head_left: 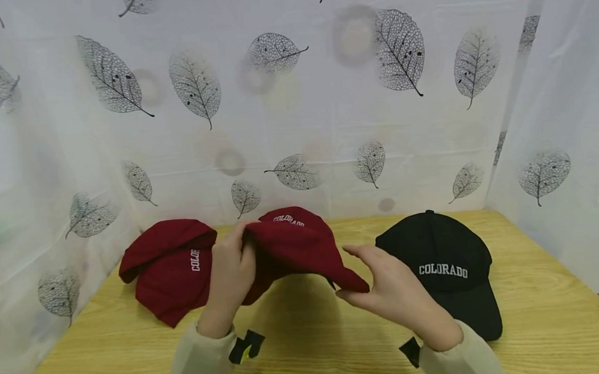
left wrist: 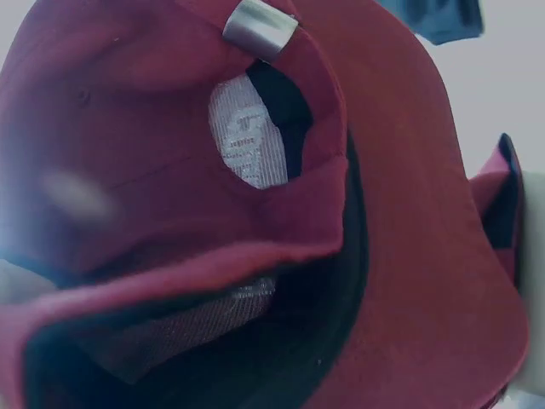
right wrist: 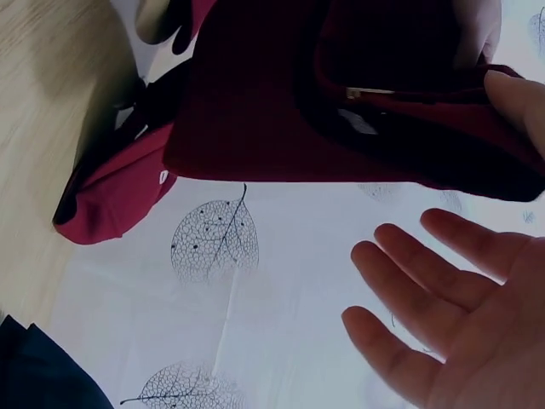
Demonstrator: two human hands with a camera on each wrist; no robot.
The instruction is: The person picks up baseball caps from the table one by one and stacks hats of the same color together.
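A dark red cap (head_left: 295, 241) with white COLORADO lettering is held tilted above the table in the head view. My left hand (head_left: 232, 265) grips its left edge, some fingers hidden behind the fabric. The left wrist view shows the cap's inside (left wrist: 128, 162), with a metal buckle (left wrist: 261, 30) and a white label (left wrist: 247, 132). My right hand (head_left: 387, 281) is spread at the cap's right end. In the right wrist view its fingers (right wrist: 409, 290) are extended below the cap (right wrist: 247, 111); its thumb is near the edge, and contact is unclear.
A second red cap (head_left: 173, 269), folded and rumpled, lies on the wooden table (head_left: 309, 346) at left. At right, a black COLORADO cap (head_left: 438, 264) lies with its brim towards me. A leaf-patterned curtain (head_left: 295, 124) encloses the back and sides.
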